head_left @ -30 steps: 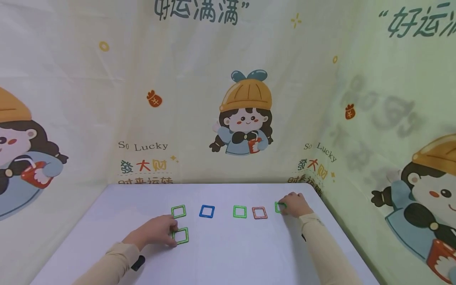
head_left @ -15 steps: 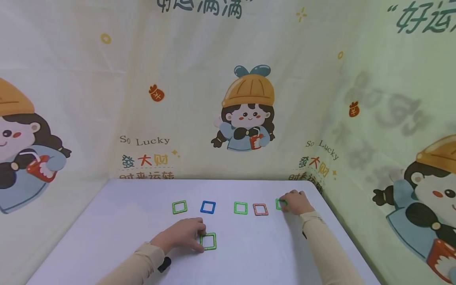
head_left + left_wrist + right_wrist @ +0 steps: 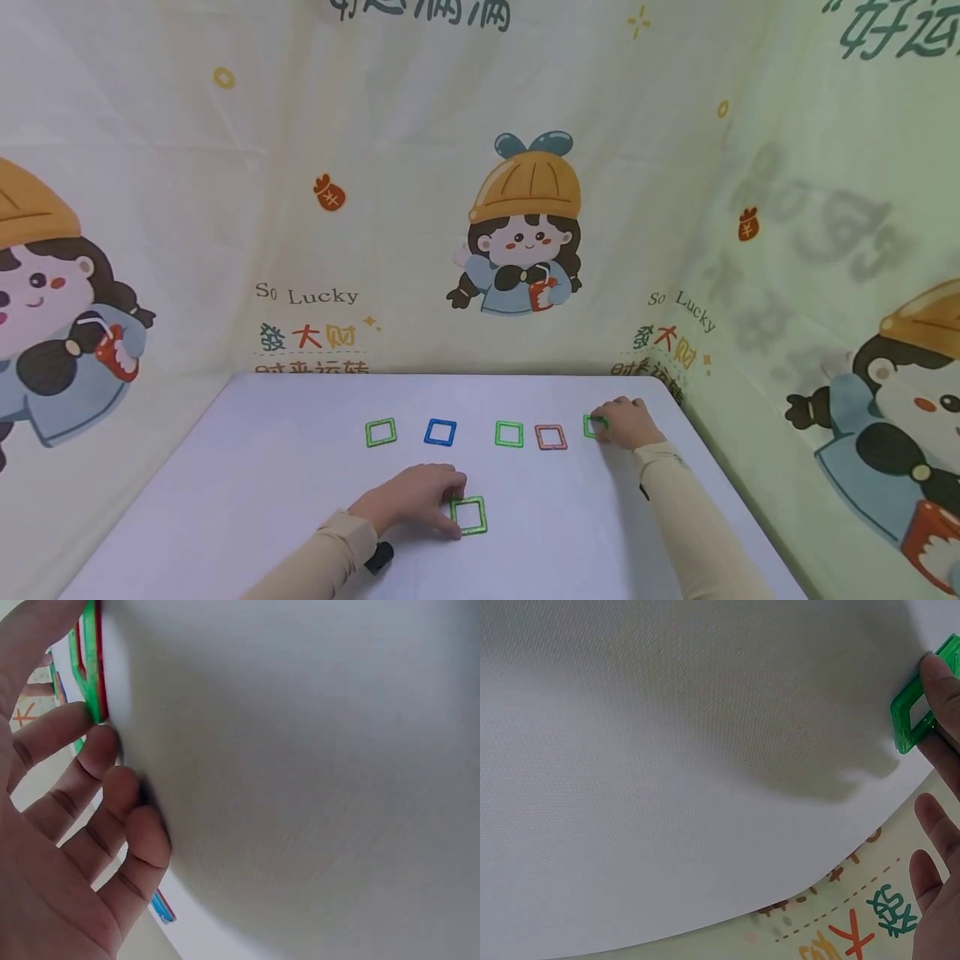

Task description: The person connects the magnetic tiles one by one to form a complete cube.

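between the thumb and fingers of the left hand (image 3: 416, 497), a green square frame (image 3: 483, 514) is pinched by its edge, shifted well rightward from a second ago; the right hand (image 3: 628, 423) (much where it was before) pinches a second green frame (image 3: 587, 426). beyond the left hand lies a blue frame (image 3: 441, 422); beside the right hand, a red frame (image 3: 538, 437).

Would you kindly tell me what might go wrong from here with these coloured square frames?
The left hand pinches a green plastic-looking square frame by its left side, so it might twist or slip. The right hand holds a second green plastic-looking square frame near a red plastic-looking square frame; a sideways sweep could knock that red one askew.
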A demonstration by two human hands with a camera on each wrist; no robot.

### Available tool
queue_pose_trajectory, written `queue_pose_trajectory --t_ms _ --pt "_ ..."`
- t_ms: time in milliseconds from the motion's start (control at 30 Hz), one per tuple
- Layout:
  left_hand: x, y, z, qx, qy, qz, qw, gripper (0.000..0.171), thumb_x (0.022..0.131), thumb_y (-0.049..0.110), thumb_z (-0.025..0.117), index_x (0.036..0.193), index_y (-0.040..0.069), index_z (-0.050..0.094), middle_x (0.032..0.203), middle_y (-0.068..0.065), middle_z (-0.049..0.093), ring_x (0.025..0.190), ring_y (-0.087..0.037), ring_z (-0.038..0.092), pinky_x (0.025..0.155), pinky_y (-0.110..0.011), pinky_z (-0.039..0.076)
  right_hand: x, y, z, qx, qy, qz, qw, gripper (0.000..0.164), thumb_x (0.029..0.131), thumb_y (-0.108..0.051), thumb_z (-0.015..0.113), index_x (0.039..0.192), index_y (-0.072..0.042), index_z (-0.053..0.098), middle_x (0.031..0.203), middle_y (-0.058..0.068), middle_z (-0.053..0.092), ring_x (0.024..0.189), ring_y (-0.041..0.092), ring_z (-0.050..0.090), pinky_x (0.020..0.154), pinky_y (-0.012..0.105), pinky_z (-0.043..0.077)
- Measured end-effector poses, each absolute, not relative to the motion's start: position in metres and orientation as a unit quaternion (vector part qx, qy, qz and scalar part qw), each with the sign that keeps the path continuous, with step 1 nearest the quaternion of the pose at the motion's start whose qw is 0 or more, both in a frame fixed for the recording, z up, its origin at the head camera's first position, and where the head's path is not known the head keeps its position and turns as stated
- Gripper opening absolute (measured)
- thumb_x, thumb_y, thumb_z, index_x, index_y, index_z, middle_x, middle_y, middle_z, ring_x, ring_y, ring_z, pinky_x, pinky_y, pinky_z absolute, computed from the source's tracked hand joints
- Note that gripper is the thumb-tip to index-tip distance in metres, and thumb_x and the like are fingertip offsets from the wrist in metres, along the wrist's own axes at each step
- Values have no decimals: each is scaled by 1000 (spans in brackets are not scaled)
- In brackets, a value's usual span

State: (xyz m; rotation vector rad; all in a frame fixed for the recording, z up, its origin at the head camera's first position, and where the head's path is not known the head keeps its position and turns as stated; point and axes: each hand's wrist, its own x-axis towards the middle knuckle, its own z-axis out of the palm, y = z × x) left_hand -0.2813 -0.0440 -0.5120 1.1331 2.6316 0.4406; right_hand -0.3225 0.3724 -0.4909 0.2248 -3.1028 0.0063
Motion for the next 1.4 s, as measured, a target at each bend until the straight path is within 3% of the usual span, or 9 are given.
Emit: queue_pose_trajectory --t_ms 233,500,700,1000,1400 --pt "-284 -43 -513 384 905 148 112 41 73 50 89 100 32 65 84 16 54 75 -5 48 69 -25 40 -328 379 -494 85 -996 -13 38 40 82 -26 87 118 -14 76 116 11 75 115 41 62 104 68 38" --pt "-285 -43 -508 387 901 139 138 43 70 47 91 97 32 61 84 14 55 77 -6 50 70 -27 40 -326 376 -494 104 -993 -21 52 41 78 -30 89 113 -14 77 110 8 76 109 38 64 112 69 28" --pt "-285 -43 -505 394 897 141 143 42 69 38 92 95 30 61 83 12 55 76 -6 49 69 -26 40 -327 375 -494 98 -995 -15 32 42 81 -29 87 116 -10 74 112 11 74 108 37 66 110 68 32" --pt "-286 -40 -505 393 898 143 140 41 70 38 93 96 30 63 84 12 56 75 -6 49 69 -25 41 -334 377 -491 81 -997 2 -12 45 87 -22 83 126 -5 70 116 16 70 112 38 64 101 65 43" --pt "-286 -41 -508 385 899 147 148 42 70 39 93 100 31 64 86 15 55 77 -6 50 70 -26 42 -327 391 -504 102 -993 23 52 57 74 -26 85 123 -3 68 115 15 69 107 37 63 97 64 44"
